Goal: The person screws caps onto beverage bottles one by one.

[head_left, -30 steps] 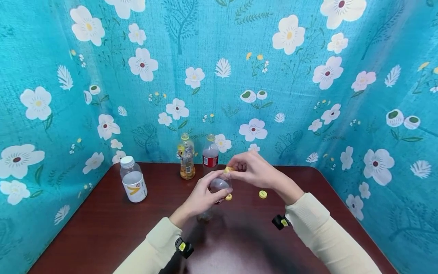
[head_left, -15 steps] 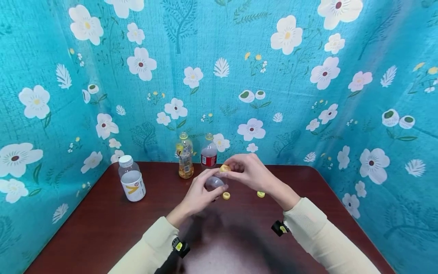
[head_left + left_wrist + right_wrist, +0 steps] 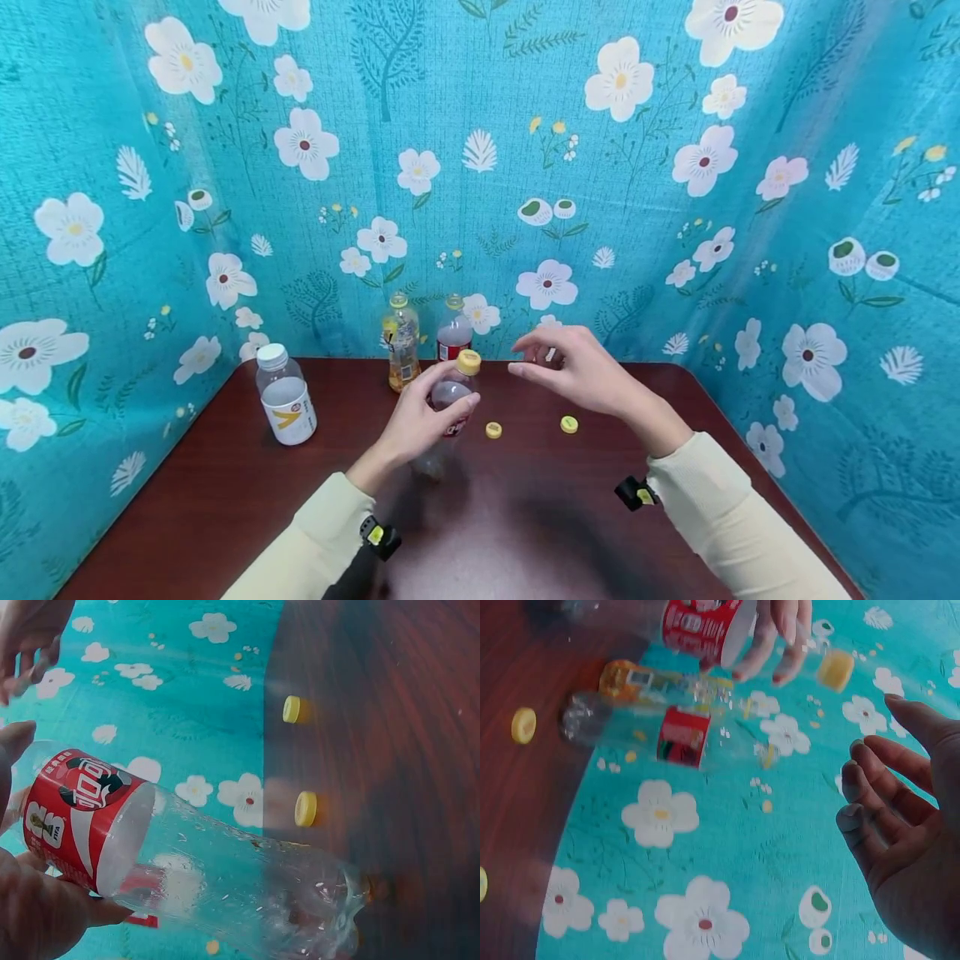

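My left hand [image 3: 414,421] grips a clear plastic bottle [image 3: 225,855] with a red label around its upper part. A yellow cap [image 3: 468,362] sits on the bottle's mouth, above my fingers. To the right of the bottle, my right hand [image 3: 577,371] is held in the air with fingers loosely bent and nothing between them. Two loose yellow caps lie on the table: one bottle cap [image 3: 492,430] near the held bottle, another cap [image 3: 569,424] farther right, below my right hand.
Behind the left hand stand an amber-bottomed bottle [image 3: 403,343] and an uncapped red-labelled bottle [image 3: 454,329]. A white-capped jar [image 3: 287,396] stands at the left of the dark table [image 3: 195,492]. A blue flowered cloth [image 3: 480,208] hangs behind and at both sides.
My right hand has let go of the yellow cap and moved off to the right. The cap now stays on the bottle, which has shifted slightly left with my left hand.
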The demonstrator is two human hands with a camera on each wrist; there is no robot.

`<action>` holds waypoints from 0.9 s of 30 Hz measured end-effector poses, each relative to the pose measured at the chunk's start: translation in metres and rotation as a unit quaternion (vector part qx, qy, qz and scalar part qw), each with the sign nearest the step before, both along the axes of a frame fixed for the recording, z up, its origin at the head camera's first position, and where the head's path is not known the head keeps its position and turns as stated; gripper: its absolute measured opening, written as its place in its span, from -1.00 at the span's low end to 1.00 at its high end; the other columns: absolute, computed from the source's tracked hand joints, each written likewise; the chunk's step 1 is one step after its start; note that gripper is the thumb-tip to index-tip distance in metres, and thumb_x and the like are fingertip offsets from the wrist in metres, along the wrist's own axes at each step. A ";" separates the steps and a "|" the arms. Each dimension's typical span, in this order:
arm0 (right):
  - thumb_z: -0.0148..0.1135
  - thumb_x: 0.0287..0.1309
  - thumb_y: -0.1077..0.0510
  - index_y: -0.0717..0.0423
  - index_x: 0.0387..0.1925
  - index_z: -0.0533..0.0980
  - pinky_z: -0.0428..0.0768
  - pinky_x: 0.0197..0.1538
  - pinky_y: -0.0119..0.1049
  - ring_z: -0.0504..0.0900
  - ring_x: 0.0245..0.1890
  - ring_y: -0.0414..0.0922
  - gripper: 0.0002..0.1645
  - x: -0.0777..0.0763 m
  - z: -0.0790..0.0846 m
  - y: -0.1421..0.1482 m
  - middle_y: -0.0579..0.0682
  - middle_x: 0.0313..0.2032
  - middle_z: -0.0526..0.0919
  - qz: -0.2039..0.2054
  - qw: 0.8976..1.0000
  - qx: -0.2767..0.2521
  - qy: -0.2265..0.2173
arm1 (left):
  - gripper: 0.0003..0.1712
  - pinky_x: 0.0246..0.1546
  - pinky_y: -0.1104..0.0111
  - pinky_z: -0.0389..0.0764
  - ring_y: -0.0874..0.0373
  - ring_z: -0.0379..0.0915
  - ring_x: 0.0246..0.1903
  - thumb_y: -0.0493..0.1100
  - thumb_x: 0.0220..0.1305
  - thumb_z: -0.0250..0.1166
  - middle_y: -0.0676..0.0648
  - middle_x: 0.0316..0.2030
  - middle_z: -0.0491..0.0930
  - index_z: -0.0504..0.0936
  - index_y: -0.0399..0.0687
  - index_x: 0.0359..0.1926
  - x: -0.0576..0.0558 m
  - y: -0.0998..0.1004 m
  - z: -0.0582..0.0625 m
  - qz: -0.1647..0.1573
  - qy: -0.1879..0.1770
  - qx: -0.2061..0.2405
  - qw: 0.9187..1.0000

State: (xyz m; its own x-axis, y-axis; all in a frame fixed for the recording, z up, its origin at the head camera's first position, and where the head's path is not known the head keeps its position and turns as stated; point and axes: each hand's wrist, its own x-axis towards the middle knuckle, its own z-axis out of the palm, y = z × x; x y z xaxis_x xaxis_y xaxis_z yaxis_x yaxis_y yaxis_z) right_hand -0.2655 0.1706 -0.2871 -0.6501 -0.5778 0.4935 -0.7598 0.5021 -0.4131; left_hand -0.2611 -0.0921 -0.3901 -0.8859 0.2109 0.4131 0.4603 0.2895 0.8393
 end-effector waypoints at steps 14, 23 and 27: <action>0.39 0.30 0.09 -0.03 -0.11 0.70 0.62 -0.23 -0.18 0.58 -0.33 -0.21 -0.84 -0.029 -0.026 0.036 -0.22 -0.34 0.66 -0.039 0.997 0.044 -0.039 | -0.48 0.13 -0.09 0.57 -0.06 0.52 0.16 0.05 0.34 0.41 -0.14 0.14 0.63 0.52 -0.02 0.22 -0.025 -0.043 0.015 0.070 0.014 -0.006 0.997; 0.39 0.28 0.10 0.05 -0.13 0.69 0.60 -0.21 -0.23 0.58 -0.30 -0.21 -0.83 -0.052 -0.076 0.046 -0.19 -0.33 0.65 -0.042 0.991 0.106 -0.073 | -0.47 0.22 -0.16 0.48 -0.12 0.42 0.24 0.03 0.38 0.38 -0.21 0.20 0.55 0.49 -0.11 0.23 -0.044 -0.070 0.016 0.121 -0.002 -0.006 0.993; 0.39 0.29 0.08 0.07 -0.11 0.68 0.60 -0.19 -0.24 0.58 -0.25 -0.13 -0.80 -0.059 -0.093 0.047 -0.15 -0.29 0.63 -0.054 0.984 0.130 -0.104 | -0.45 0.24 -0.18 0.46 -0.17 0.40 0.28 0.04 0.40 0.35 -0.23 0.23 0.52 0.46 -0.12 0.26 -0.053 -0.080 0.013 0.146 -0.016 -0.009 0.989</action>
State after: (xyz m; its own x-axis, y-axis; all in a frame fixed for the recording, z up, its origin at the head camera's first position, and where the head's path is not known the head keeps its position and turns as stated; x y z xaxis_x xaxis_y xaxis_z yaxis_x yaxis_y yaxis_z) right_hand -0.3245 0.2171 -0.3799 -0.7862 -0.5890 0.1870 -0.6085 0.6852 -0.4004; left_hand -0.3139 -0.1721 -0.3774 -0.9226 -0.0488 0.3827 0.3286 0.4203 0.8458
